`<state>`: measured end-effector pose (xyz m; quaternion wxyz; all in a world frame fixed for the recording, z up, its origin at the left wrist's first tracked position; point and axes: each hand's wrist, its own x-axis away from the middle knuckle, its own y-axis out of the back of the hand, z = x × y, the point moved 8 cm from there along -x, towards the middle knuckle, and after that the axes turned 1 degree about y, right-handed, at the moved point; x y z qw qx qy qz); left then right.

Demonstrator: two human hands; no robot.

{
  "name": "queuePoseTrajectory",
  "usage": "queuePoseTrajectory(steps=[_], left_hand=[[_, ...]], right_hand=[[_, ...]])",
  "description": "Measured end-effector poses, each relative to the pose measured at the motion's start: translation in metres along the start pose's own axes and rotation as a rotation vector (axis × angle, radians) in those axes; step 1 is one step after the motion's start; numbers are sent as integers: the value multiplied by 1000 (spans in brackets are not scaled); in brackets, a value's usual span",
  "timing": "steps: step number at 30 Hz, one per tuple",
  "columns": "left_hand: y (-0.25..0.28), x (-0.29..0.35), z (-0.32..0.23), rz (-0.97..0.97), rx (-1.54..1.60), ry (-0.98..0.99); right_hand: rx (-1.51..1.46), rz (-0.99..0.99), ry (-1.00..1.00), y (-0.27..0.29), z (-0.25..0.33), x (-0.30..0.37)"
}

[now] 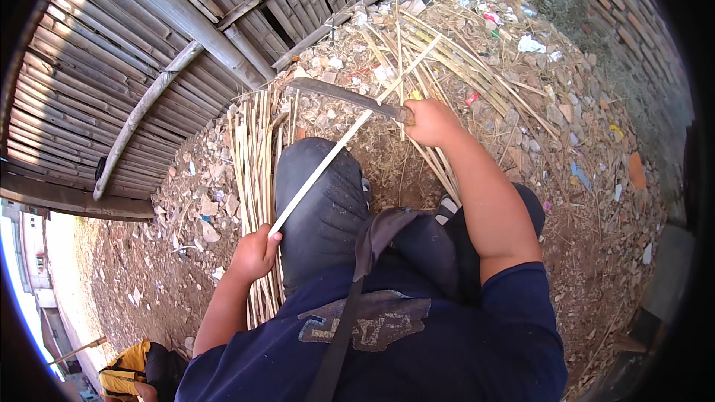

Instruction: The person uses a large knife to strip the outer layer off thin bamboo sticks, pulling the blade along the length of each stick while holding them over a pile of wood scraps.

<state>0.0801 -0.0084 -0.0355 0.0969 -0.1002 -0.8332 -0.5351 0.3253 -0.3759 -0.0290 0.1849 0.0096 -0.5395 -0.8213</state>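
My left hand (255, 253) is closed round the lower end of a long pale bamboo strip (322, 169), which slants up and away to the right across my left knee. In my right hand (433, 122) is the handle of a machete (339, 92), its dark blade pointing left. The blade crosses the strip near the strip's far part; whether it cuts in or only rests against it I cannot tell. Beside my left leg lies a bundle of similar strips (249, 149). More bamboo pieces (465, 67) are spread on the ground ahead.
A bamboo slat wall (97, 78) with poles rises on the left, and a brick wall (622, 11) stands on the right. Stones, straw and litter (531, 44) cover the dirt ground. Another person in yellow and black (130, 368) is at the lower left.
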Motion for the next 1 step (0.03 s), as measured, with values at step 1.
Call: queuePoseTrajectory(steps=[1], left_hand=[[-1, -1, 0, 2, 0, -4]], right_hand=[[1, -1, -4, 0, -1, 1]])
